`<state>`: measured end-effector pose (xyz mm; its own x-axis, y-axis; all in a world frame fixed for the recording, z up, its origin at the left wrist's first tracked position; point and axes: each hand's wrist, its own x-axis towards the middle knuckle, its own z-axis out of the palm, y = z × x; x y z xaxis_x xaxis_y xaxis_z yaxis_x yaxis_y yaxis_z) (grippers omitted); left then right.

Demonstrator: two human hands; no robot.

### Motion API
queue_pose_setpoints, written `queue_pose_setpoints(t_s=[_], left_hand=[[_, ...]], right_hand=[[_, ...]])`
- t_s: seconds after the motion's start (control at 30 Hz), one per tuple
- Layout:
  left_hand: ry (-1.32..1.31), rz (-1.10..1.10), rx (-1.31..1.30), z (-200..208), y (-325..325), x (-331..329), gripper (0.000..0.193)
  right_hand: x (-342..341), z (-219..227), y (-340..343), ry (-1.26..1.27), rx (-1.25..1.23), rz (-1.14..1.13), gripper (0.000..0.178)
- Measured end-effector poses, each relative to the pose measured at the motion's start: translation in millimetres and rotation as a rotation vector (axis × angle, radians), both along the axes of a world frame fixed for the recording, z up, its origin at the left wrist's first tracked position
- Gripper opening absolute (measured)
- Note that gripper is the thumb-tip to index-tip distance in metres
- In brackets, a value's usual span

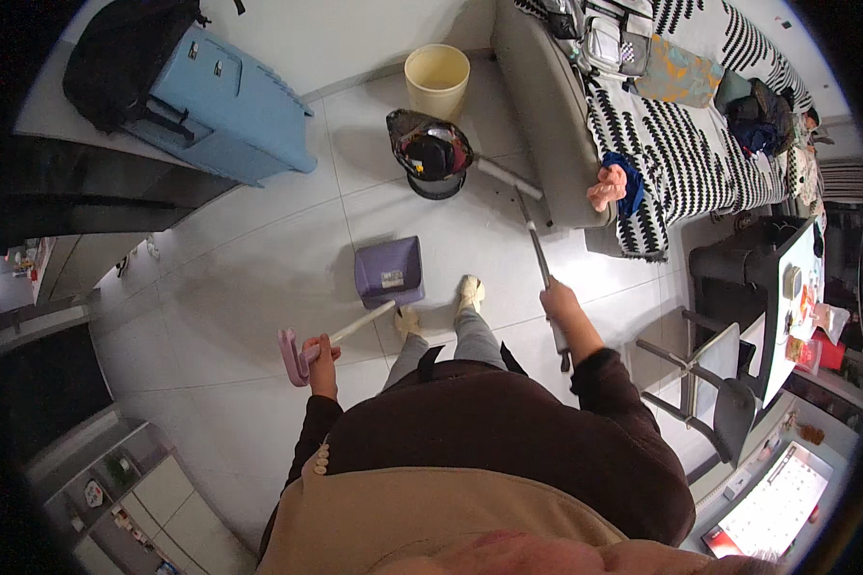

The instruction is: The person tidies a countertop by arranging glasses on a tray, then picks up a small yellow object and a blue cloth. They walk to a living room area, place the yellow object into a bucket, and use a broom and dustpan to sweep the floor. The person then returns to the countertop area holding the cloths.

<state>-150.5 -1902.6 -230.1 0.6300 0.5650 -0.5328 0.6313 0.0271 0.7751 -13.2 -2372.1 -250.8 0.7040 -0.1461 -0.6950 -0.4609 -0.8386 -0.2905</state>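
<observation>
My left hand (323, 359) is closed round the pale stick of a long-handled dustpan, just by its pink hooked grip. The purple dustpan (374, 268) rests on the floor in front of my feet. My right hand (563, 302) grips the grey pole of a broom, which slants away to the foot of the sofa. There the pale, bar-shaped broom head (510, 179) lies along the floor between the sofa and a bin. That bin (436, 184) is dark, lined with a black bag and full of rubbish. The bristles are hidden from above.
A cream bucket (437, 81) stands by the wall behind the bin. The grey sofa (547, 125) bounds the right, under a black-and-white cover. A blue storage cabinet (225, 110) with a black bag is at far left. A chair (714, 383) and cluttered table stand at right.
</observation>
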Motion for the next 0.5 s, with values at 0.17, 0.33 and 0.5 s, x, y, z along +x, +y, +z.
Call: queue_pose_setpoints(t_s=[0.17,0.33,0.5], left_hand=[[-0.021,-0.025,0.029,-7.6,25.1,-14.5,0.031],[-0.050,-0.028,0.057,-11.9,46.4,-29.2,0.031],[-0.065,0.018,0.023,-19.2,65.3,-40.8,0.029]], right_hand=[[44.6,-62.4,19.1,-0.055,0.071,-0.203,0.029],[19.2,-110.0,47.2,0.110,-0.124,-0.083,0.040],[-60.3,-70.4,63.3,0.134,-0.067,0.039,0.037]])
